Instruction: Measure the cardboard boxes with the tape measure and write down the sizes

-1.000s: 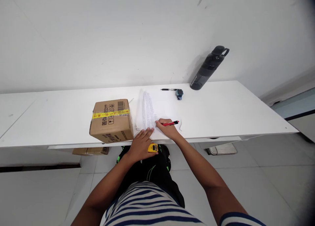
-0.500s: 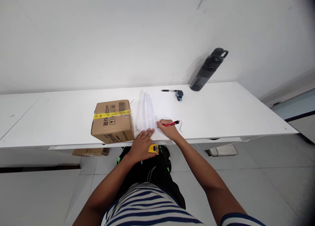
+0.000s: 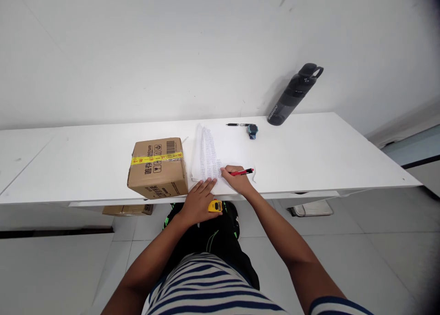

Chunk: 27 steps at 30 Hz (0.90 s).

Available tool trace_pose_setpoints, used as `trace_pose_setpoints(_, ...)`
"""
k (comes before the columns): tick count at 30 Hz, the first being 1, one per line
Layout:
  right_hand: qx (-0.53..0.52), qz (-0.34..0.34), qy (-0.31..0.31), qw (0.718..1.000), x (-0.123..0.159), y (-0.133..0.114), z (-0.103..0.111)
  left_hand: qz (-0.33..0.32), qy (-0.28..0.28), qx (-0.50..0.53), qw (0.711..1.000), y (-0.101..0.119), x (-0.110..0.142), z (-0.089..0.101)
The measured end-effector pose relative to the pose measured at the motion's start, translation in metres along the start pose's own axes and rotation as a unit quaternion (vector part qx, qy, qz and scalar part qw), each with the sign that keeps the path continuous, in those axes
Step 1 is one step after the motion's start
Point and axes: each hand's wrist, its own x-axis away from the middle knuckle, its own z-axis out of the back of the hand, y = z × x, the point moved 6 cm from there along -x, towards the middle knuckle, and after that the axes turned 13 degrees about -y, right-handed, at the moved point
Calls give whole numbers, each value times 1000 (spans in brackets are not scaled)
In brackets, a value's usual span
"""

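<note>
– Only the view's nudged since last frame. Fingers (image 3: 205,185)?
– Right hand (image 3: 238,181) gripping red pen (image 3: 242,172), papers (image 3: 206,152) 5 o'clock. Left hand (image 3: 196,203) flat at 7, also clutching yellow tool (image 3: 215,206).
– Papers?
– On desk (image 3: 302,154), box (image 3: 157,173) at their 9 o'clock.

Dark bottle (image 3: 292,96), watch (image 3: 252,131) beside black pen (image 3: 235,124)

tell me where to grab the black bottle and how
Probably best around the middle of the black bottle, coming from the right: its body is a long cylinder close to the wall, and the black pen lies on its left. The loop at its top also points right.
</note>
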Motion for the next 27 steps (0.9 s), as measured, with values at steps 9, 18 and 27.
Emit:
trace_pose_setpoints(9, 0, -3, -4, 1000, -1, 0, 0, -5, 4, -5, 1000, -1, 0, -2)
trace_pose_setpoints(18, 10, -16, 41, 999, -1, 3, 2, -7, 16, -27, 999, -2, 0, -3)
trace_pose_setpoints(27, 13, -15, 29, 999, 0, 5, 2, -7, 28, 0, 1000, -2, 2, 0)
